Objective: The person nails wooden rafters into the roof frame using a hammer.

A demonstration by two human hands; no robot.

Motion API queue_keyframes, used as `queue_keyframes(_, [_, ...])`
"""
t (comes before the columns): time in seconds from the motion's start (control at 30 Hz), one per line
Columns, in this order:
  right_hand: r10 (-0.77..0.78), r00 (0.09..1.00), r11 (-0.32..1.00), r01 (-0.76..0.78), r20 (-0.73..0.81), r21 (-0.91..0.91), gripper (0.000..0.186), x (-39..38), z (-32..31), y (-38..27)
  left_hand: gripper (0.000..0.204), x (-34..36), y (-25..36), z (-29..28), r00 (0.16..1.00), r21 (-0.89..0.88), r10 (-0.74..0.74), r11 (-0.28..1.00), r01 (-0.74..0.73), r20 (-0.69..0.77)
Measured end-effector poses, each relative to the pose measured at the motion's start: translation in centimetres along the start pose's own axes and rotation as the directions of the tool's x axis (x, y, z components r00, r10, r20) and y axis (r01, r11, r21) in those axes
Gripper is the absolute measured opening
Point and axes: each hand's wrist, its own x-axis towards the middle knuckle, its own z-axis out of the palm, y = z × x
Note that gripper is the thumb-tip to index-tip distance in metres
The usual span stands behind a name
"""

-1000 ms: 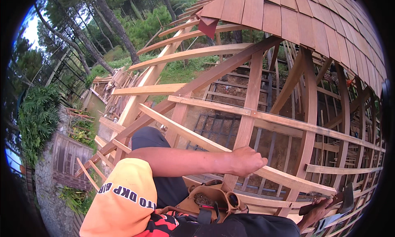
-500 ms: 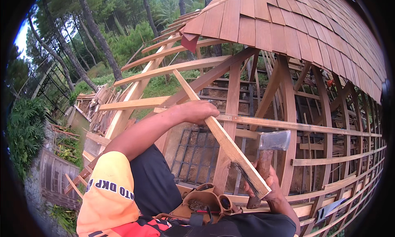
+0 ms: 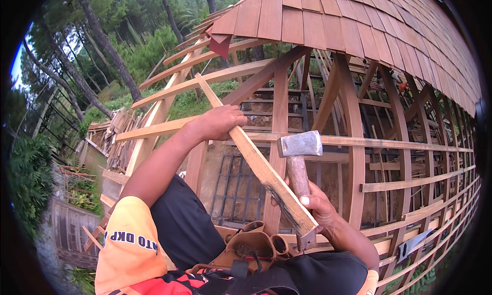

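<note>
The shingled roof (image 3: pixel 328 26) spreads above and beyond the fingers of both hands, its edge well apart from them. Below its edge, the wooden frame (image 3: pixel 355 167) runs beyond the fingers and away to their right.

The wood strip (image 3: pixel 261 164) has changed most: a second ago it lay along the frame, and now it slants across in front of the body. The left hand (image 3: pixel 221 123) has its fingers curled over the strip's upper part, closed on it, with the far end sticking out past the knuckles. The strip's lower end comes down beside the right hand (image 3: pixel 322 208).

The tool bag (image 3: pixel 229 251) sits in the lap, below and between the two sets of fingers. A saw (image 3: pixel 414 243) rests on the frame, well to the right of the right fingers.

The hatchet (image 3: pixel 296 172) has come in from the far right; the right fingers wrap its handle, head up above them, handle passing behind the strip. Whether they also grip the strip, I cannot tell. Wood and tool are now together, leaving the strip's dark patch (image 3: pixel 282 200) just beside the right fingers.
</note>
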Motion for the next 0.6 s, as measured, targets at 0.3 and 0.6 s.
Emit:
queue_keyframes(0.3, [-0.064, 0.969, 0.997, 0.050, 0.239, 0.061, 0.046, 4.4, 6.3, -0.6, 0.085, -4.1, -2.6, -0.2, 0.875, -0.043, -0.406, 0.911, 0.410, -0.264])
queue_keyframes(0.6, [-0.197, 0.953, 0.970, 0.155, 0.229, 0.188, 0.039, 5.8, 8.6, -2.3, 0.119, -4.6, -3.0, -0.7, 0.614, -0.461, -0.722, 0.684, 0.565, -0.319])
